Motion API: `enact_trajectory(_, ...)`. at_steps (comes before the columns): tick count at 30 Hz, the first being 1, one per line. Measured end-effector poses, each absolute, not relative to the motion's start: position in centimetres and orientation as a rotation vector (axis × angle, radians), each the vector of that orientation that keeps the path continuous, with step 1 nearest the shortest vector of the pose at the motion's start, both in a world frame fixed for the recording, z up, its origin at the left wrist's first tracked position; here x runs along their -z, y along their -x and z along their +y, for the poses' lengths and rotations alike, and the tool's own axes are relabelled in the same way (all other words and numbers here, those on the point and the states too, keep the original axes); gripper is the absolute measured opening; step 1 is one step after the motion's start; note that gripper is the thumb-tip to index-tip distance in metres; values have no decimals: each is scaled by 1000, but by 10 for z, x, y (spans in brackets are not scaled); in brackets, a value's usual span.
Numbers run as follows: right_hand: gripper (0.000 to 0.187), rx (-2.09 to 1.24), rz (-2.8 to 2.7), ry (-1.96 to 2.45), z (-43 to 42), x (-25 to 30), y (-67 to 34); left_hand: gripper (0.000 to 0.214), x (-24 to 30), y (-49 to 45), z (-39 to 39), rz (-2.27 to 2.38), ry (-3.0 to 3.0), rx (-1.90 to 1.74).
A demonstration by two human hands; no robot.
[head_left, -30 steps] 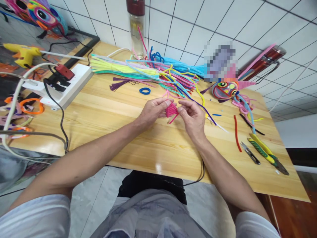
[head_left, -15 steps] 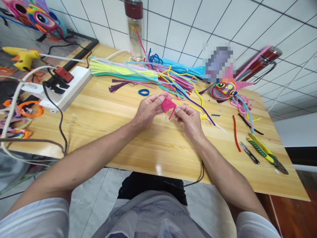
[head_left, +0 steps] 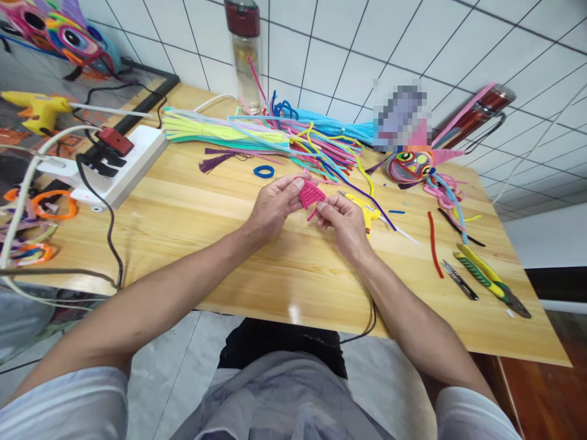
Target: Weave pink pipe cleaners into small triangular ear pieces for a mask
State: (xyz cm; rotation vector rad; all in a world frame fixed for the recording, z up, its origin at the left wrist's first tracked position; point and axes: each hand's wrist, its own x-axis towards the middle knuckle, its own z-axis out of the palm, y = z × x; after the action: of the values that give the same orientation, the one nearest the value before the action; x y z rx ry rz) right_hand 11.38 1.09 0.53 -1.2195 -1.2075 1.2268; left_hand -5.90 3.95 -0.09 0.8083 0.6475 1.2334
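Observation:
Above the wooden table point(head_left: 257, 269), my left hand point(head_left: 275, 205) pinches a pink piece point(head_left: 312, 194) made of pipe cleaner bent into close rows, roughly triangular. My right hand point(head_left: 342, 219) is closed at its right side, thumb and forefinger on the pink pipe cleaner strand; a short end point(head_left: 312, 215) sticks out below. A yellow glue gun point(head_left: 368, 212) lies partly hidden behind my right hand. Behind my left hand rests a blue ring point(head_left: 263, 172) of pipe cleaner.
Bundled pipe cleaners point(head_left: 229, 134) lie along the wall beside a bottle point(head_left: 245, 67). A power strip point(head_left: 123, 168) and second glue gun point(head_left: 39, 110) are left. Rightward are a decorated mask point(head_left: 410, 165), red strip point(head_left: 431, 244), snips point(head_left: 460, 280), pliers point(head_left: 493, 281) and a red flask point(head_left: 481, 116).
My right hand has moved slightly left, closer to the pink piece, and the hanging strand now shows less. More of the glue gun behind it is visible. The view has shifted a little.

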Motion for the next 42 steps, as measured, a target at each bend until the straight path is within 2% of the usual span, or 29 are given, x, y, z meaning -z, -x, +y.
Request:
enact_trajectory(8, 26, -1279, -1163, 1199, 9, -7, -112, 33, -2, 59, 39, 654, -764, -1227)
enact_trajectory(42, 28, -1417, -960, 1102, 9, -10, -109, 37, 3, 59, 39, 551, -791, -1196)
